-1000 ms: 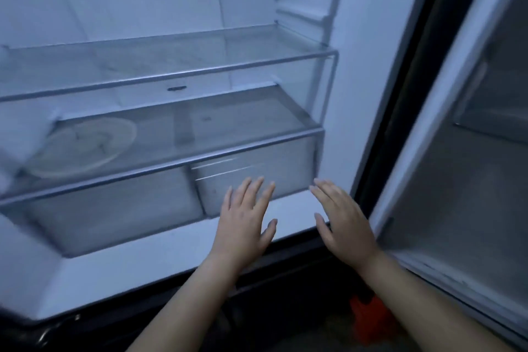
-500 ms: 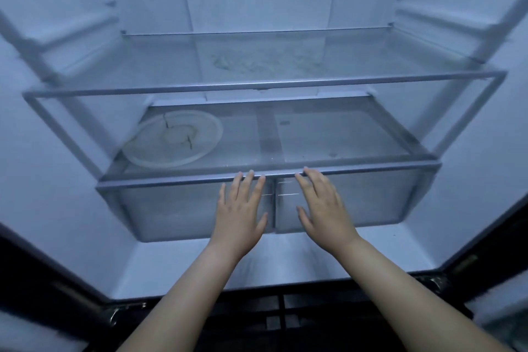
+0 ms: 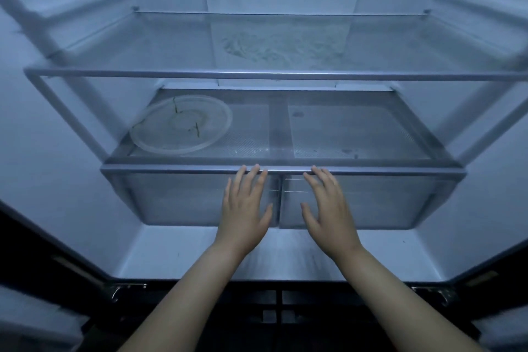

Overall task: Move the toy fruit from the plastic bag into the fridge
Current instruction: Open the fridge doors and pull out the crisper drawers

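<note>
The open white fridge [image 3: 57, 166] stands ahead. The left grip [image 3: 243, 208] and right grip [image 3: 328, 208], fingers spread and empty, reach side by side before two clear plastic drawers [image 3: 177, 200]. Their fingertips are at the lower glass shelf [image 3: 385, 171], which holds a round clear plate [image 3: 180, 124] on its left.

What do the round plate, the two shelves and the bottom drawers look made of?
Round plate: clear glass or plastic, glossy; the shelf shows through it, and dark crack-like lines cross it.
Upper shelf and lower shelf: transparent panels, likely glass, with grey matte front trim, metal or plastic unclear.
Left drawer and right drawer: translucent plastic, it seems; hazy see-through fronts.
</note>
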Available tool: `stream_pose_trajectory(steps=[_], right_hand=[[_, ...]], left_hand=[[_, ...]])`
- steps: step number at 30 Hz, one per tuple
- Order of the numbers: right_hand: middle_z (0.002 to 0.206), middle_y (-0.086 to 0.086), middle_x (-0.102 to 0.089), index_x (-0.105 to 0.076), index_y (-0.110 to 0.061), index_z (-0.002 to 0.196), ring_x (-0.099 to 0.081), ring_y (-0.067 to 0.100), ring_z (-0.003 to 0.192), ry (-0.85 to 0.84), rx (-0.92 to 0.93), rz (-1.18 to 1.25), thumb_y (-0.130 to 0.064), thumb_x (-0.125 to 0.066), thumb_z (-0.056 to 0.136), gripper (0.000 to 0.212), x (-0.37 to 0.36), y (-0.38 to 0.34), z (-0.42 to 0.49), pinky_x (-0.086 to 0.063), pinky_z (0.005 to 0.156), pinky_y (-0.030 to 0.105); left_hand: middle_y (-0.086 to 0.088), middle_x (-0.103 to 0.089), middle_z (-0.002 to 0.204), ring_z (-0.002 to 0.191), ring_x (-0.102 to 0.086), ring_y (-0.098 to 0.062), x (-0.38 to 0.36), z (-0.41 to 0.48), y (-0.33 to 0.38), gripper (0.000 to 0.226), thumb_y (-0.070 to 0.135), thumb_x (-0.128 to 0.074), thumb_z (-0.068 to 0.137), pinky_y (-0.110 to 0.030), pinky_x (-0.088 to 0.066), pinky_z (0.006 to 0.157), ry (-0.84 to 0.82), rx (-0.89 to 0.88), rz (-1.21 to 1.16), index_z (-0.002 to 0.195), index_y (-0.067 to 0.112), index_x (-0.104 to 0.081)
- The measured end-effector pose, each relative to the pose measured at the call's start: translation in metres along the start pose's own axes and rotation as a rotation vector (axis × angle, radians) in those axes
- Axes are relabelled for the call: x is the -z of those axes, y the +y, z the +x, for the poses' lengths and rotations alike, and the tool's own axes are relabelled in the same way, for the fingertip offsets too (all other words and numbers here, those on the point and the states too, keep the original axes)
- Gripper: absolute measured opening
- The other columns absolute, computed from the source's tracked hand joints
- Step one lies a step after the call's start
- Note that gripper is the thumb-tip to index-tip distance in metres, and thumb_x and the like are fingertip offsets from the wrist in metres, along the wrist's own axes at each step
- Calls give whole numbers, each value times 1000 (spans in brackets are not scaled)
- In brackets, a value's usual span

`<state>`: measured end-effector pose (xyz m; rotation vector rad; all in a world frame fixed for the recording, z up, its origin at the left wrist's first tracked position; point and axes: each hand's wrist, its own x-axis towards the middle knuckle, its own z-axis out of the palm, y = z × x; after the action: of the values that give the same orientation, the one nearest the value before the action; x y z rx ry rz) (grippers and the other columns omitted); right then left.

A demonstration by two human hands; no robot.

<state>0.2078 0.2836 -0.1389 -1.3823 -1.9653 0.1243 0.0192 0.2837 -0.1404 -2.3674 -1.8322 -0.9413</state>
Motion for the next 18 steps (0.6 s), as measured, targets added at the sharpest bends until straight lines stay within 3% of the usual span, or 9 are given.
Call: stream_pose_trajectory(steps=[2, 4, 7, 9, 12, 14, 18], right_hand=[[137, -7, -43, -48, -21, 129, -34, 6, 132, 129, -169, 316, -11, -56, 89, 42, 4, -7, -9, -25, 109, 21], [124, -6, -52, -51, -23, 118, -48, 5, 118, 215, -465, 657, -12, -55, 92, 29, 6, -14, -15, -36, 105, 26], [115, 5, -56, -51, -15, 111, -58, 14, 106, 229, -922, 1120, -12, -52, 94, 17, -3, -6, -13, -44, 101, 35], [117, 13, -56, -47, -6, 119, -59, 23, 109, 252, -1072, 1395, -10, -47, 96, 24, -7, 0, -7, -44, 101, 39], [127, 16, -54, -47, -6, 119, -55, 28, 118, 276, -1106, 1640, -12, -45, 97, 23, -4, 1, 1, -43, 99, 38], [126, 16, -54, -49, -13, 108, -53, 29, 120, 275, -1087, 1699, -13, -44, 97, 12, 1, -3, 5, -41, 102, 39], [128, 17, -55, -52, -14, 106, -53, 29, 120, 275, -1096, 1758, -15, -44, 97, 12, 4, -5, 4, -41, 102, 39]], left_hand=[[5, -28, 148, 140, -15, -11, 6, -7, 11, 61, 24, -56, 87, -25, -14, 114, 105, 149, -276, 144, 20, -32], [9, -29, 142, 133, -24, -3, 11, -13, 23, 55, 19, -53, 92, -14, -20, 105, 211, 424, -625, 143, 25, -32], [0, -37, 143, 126, -41, -12, 15, -11, 27, 42, 18, -47, 97, -31, -32, 104, 240, 945, -1226, 136, 26, -35], [-9, -41, 142, 127, -44, -25, 16, -5, 16, 28, 23, -42, 98, -41, -34, 106, 210, 1177, -1668, 126, 19, -42], [-15, -46, 138, 128, -42, -36, 19, -1, -3, 43, 31, -39, 96, -47, -34, 104, 176, 1258, -2070, 133, 10, -40], [-15, -47, 136, 129, -42, -36, 21, 0, -9, 48, 33, -38, 96, -48, -34, 104, 182, 1218, -2156, 137, 8, -38], [-16, -48, 136, 129, -42, -36, 21, -2, -13, 45, 32, -38, 96, -48, -33, 105, 158, 1189, -2219, 134, 8, -41]])
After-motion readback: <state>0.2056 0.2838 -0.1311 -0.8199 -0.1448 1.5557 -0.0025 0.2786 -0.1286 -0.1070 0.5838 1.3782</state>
